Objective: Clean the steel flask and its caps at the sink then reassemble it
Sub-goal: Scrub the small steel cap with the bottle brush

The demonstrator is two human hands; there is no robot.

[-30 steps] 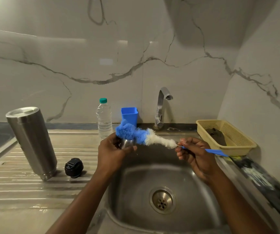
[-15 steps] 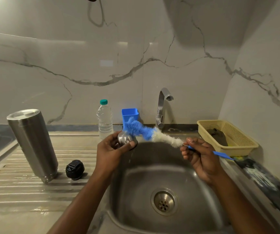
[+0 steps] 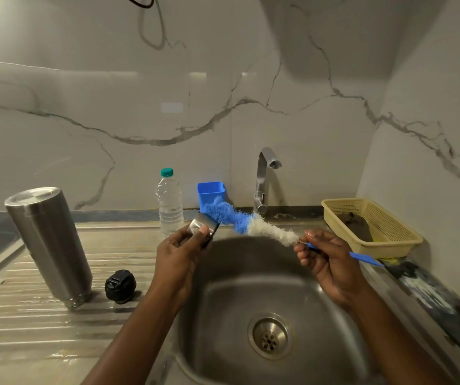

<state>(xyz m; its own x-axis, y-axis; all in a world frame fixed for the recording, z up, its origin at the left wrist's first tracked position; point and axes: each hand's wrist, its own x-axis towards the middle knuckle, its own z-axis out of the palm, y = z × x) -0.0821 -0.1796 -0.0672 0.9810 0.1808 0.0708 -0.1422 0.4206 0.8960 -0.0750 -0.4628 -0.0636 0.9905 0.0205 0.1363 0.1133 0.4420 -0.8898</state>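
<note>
My left hand point(image 3: 178, 254) grips a small steel cap point(image 3: 202, 227) above the sink's left rim, its opening turned to the right. My right hand point(image 3: 326, 259) holds the thin blue handle of a bottle brush point(image 3: 248, 222); the brush's blue tip lies against the cap's mouth and its white part runs back toward my fingers. The steel flask point(image 3: 49, 245) stands upside down on the draining board at the left. A black inner cap point(image 3: 120, 286) sits beside it on the board.
The sink basin point(image 3: 223, 315) with its drain lies below my hands, the tap point(image 3: 263, 179) behind it, not running. A water bottle point(image 3: 170, 202) and a blue cup point(image 3: 211, 194) stand at the back wall. A yellow basket point(image 3: 389, 240) sits to the right, near the side wall.
The cap has turned in my left hand, so its steel side and dark rim now show. The brush has slid out to the right along the cap's mouth.
</note>
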